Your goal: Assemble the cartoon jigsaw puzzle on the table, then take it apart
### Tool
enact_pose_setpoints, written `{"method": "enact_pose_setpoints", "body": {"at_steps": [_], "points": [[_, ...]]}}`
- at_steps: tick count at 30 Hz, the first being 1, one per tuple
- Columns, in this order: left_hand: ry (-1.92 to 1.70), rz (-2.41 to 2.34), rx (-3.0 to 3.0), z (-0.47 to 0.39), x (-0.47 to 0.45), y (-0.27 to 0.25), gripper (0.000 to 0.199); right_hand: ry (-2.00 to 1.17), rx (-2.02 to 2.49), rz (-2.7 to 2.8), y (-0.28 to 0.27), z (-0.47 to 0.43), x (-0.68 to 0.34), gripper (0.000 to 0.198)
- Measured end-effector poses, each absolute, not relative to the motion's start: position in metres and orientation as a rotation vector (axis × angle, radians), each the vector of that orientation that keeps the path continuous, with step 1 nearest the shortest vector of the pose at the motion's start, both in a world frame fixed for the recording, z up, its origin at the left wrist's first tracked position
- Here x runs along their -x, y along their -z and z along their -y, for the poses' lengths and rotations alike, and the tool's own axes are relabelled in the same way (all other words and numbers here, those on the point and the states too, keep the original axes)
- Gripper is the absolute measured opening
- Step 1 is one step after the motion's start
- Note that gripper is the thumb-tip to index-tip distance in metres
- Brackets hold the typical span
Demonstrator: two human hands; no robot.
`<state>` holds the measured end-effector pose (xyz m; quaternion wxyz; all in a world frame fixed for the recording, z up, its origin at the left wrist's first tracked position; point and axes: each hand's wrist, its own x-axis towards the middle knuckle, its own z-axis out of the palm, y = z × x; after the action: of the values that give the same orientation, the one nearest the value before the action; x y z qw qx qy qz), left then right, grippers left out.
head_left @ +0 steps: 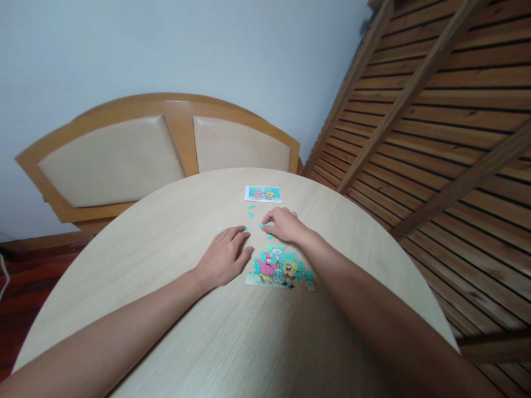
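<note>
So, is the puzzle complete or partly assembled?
Partly assembled: the puzzle has a ragged upper edge, and loose pieces lie beyond it.

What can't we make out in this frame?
All in the head view:
Right hand: whether thumb and finger pinch the teal piece or just touch it; too small.
Left hand: its contact with the small piece at its fingertips; too small.
Picture card: fine detail; small and blurred.
Puzzle: most individual seams; too small.
Padded wooden backboard: lower part, hidden by table.
White cable: cut off by left edge.
</note>
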<state>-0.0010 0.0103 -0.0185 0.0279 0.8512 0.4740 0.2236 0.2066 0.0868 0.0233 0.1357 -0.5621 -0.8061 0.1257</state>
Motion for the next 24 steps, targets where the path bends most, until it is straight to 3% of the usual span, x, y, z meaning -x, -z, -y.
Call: {"method": "enact_pose_setpoints", "body": {"at_steps": [9,13,18,24], "points": [[-0.817,-1.284,-2.653,-0.008,0.002,0.015,0.029,-0.516,1.436,2.311,-0.021,-0.081,-0.207,0.007],[-0.823,-0.918,-2.687,-0.001,0.0,0.004,0.03,-0.592,1.335,2.243,-0.016,-0.068,-0.217,0.007],[-0.577,-0.431,-2.76,0.005,-0.002,-0.004,0.041,-0.786,1.122,2.109,-0.016,-0.045,-0.238,0.015],[-0.559,-0.562,-2.777,0.005,-0.001,-0.001,0.031,-0.847,1.137,1.987,-0.017,-0.023,-0.26,0.013]]}}
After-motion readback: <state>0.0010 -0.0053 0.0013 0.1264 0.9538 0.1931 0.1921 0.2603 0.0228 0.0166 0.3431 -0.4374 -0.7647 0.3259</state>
